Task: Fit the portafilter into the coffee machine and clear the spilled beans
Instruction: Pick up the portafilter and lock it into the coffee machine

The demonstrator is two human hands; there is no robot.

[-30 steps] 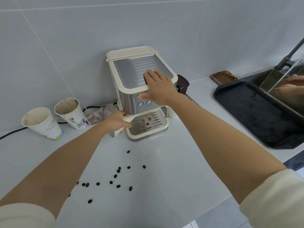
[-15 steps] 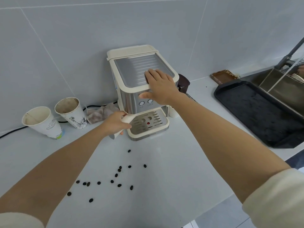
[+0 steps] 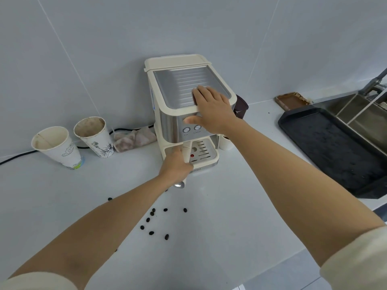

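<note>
left hand (image 3: 177,167) clamped on portafilter handle (image 3: 186,152), long axis pointing out front of coffee machine (image 3: 188,105); right hand (image 3: 211,110) flat, bracing its top. spilled beans (image 3: 156,221) on counter just beneath left forearm

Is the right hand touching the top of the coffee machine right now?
Touching. The head view shows the right hand pressed flat on the coffee machine, fingers on its ribbed metal top and thumb on the front panel, no gap visible.
</note>
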